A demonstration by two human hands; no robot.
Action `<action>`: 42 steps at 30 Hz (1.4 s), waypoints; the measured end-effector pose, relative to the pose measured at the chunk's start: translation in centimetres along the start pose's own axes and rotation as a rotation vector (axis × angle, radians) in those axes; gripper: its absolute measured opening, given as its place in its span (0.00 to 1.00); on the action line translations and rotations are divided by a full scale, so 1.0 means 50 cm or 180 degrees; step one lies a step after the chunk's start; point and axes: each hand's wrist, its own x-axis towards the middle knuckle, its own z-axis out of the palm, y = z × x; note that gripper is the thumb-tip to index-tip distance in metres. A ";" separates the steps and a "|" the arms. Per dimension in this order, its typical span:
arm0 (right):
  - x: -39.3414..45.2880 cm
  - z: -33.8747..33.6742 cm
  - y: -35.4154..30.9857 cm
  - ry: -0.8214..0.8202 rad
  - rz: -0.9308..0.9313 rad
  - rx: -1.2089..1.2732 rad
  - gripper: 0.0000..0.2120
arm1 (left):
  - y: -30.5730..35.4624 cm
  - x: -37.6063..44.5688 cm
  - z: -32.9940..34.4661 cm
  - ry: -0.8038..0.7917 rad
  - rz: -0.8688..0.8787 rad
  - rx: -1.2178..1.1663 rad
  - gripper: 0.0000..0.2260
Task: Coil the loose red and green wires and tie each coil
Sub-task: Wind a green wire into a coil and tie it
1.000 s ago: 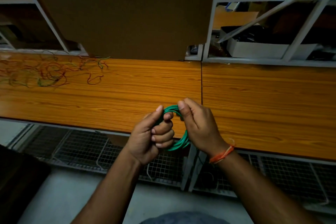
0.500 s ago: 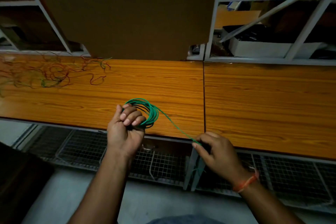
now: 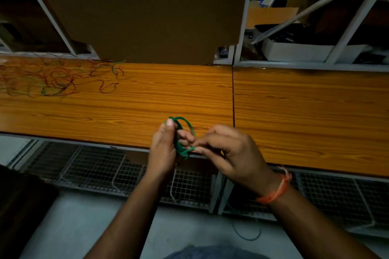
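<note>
The left hand (image 3: 163,149) grips a small green wire coil (image 3: 182,132), thumb up along its near side and fingers curled through the loop. This keeps the turns stacked together so they cannot spring apart. The coil stands upright just above the front edge of the table (image 3: 294,111), with the top of the loop rising past the left thumb tip.

Just right of it, the right hand (image 3: 229,151) pinches the free end of the green wire (image 3: 190,149) between thumb and fingertips, right against the bottom of the coil. Held that short, the tail can be steered around the bundle, so this looks like the tying step: the end being wrapped around the turns to lock them. A short stub of green sticks out below the left hand's fingers, likely part of that wrap, though it is too small to say whether any knot has formed.

Well away to the left of both hands, at the far side of the table, lies a tangle of loose red and green wires (image 3: 48,79), still uncoiled. A thin strand of wire (image 3: 246,235) trails on the floor below the right forearm.
</note>
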 end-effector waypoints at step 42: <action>-0.031 0.025 0.122 -0.0057 0.1576 0.1275 0.11 | 0.052 0.024 -0.027 -0.1832 -0.1601 -0.2751 0.15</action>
